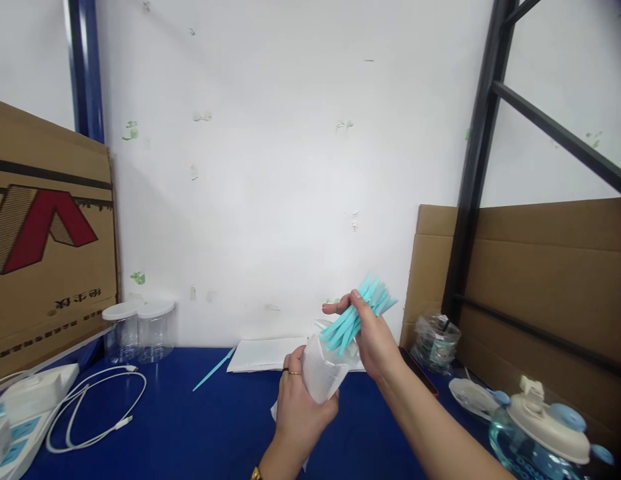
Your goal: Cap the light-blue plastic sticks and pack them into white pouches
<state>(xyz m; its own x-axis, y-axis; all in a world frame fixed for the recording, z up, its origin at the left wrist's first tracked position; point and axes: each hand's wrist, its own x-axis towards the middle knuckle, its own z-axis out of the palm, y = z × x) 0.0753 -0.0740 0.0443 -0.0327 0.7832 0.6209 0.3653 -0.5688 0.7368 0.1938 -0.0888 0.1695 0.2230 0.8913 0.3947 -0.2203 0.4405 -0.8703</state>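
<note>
My right hand [373, 333] is closed around a bundle of thin turquoise strips [347, 327], tilted with its lower ends at the mouth of a translucent plastic bag [324, 370]. How far the strips reach into the bag cannot be made out. The index finger of that hand points out to the left. My left hand [305, 393], with a ring on one finger, grips the bag from the left and below. A single turquoise strip [213, 370] with a pointed end lies on the blue table [190, 427] to the left.
White sheets [260, 353] lie against the wall. Two lidded clear jars [157, 333], a white cable [75, 417] and a power strip [35, 420] are at left. A dark phone-like object [420, 373], plastic-wrapped item [435, 343] and water bottle [540, 433] stand at right.
</note>
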